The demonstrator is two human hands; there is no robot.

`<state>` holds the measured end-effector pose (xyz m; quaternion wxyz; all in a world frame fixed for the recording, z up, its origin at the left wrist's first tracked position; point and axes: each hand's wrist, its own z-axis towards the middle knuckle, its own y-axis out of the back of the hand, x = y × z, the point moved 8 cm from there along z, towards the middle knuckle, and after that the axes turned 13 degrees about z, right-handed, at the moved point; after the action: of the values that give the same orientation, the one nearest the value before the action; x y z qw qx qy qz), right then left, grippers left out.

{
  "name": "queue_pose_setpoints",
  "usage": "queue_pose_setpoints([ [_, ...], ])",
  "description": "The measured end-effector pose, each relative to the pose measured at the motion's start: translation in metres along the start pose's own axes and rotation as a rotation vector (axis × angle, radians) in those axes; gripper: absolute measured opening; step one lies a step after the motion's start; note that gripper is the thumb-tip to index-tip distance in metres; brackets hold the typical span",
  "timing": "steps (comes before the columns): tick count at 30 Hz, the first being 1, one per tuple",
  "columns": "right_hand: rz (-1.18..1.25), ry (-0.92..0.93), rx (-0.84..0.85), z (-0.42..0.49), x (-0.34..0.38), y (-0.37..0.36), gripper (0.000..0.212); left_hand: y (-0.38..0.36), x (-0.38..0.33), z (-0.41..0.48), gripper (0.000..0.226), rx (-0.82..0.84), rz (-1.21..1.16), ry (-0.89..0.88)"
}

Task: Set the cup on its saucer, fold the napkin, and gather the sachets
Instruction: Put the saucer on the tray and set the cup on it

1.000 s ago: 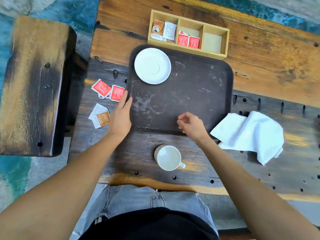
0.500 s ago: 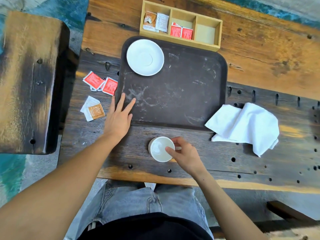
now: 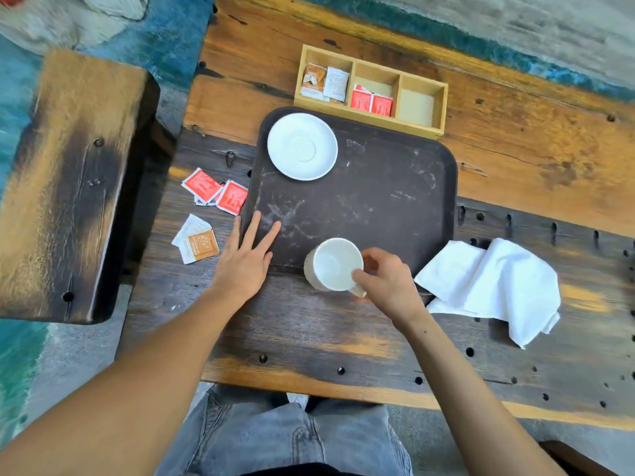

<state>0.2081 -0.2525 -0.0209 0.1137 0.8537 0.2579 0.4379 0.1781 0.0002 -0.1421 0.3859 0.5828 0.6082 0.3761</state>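
The right hand [image 3: 386,283] pinched the glossy white cup [image 3: 332,264] by its handle, mostly hidden under the fingers, over the near rim of the scuffed dark tray [image 3: 378,207]. The left hand [image 3: 245,257] lay flat, fingers spread, holding nothing. The round saucer [image 3: 302,146] sat at the tray's far left.

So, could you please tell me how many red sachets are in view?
4: two in the wooden box's middle compartment, two on the table left of the tray. Others may hide beneath.

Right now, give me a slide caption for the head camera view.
Right hand carries the white cup over the tray edge toward the saucer; left hand steadies the tray.
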Motion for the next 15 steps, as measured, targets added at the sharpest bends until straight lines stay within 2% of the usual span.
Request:
queue_pose_setpoints([
  [8, 0.326, -0.055, -0.171, 0.098, 0.074, -0.01, 0.019, -0.002, -0.002, 0.0, 0.064, 0.003, -0.01, 0.0],
  [12, 0.375, -0.083, -0.2, 0.141, 0.111, -0.028, 0.018, -0.006, -0.001, 0.004, 0.067, -0.014, -0.011, -0.011],
  [15, 0.369, -0.125, -0.206, 0.161, 0.126, -0.04, 0.027, -0.008, -0.002, 0.003, 0.07, -0.019, -0.047, -0.01],
])
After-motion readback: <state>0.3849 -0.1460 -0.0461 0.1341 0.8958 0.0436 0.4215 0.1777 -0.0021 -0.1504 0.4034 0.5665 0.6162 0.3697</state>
